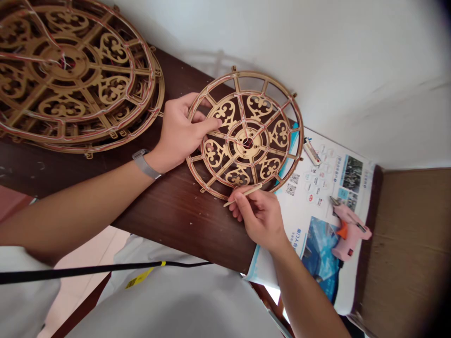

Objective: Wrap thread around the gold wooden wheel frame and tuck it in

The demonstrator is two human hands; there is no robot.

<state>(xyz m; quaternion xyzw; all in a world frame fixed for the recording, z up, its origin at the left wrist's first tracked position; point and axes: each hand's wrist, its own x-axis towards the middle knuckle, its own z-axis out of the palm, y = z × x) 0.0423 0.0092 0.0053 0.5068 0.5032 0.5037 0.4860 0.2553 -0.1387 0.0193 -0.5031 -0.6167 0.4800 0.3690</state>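
Observation:
A round golden openwork frame (pixel 248 143) with spokes, scroll ornaments and red and white wires is tilted up above the dark table. My left hand (pixel 183 129) grips its left rim, thumb on the near face and fingers partly hidden behind. At the frame's lower edge, my right hand (pixel 259 213) pinches a thin pale stick (pixel 246 193) between thumb and fingers. The stick lies across the fingers, close to the bottom rim; whether it touches the rim cannot be made out.
Larger similar golden frames (pixel 66 70) are stacked at the upper left of the dark table (pixel 197 230). On a printed sheet (pixel 299 206) at the right lie a pink glue gun (pixel 348 230) and a small white-handled tool (pixel 312 151). Cardboard (pixel 408 249) stands at the far right.

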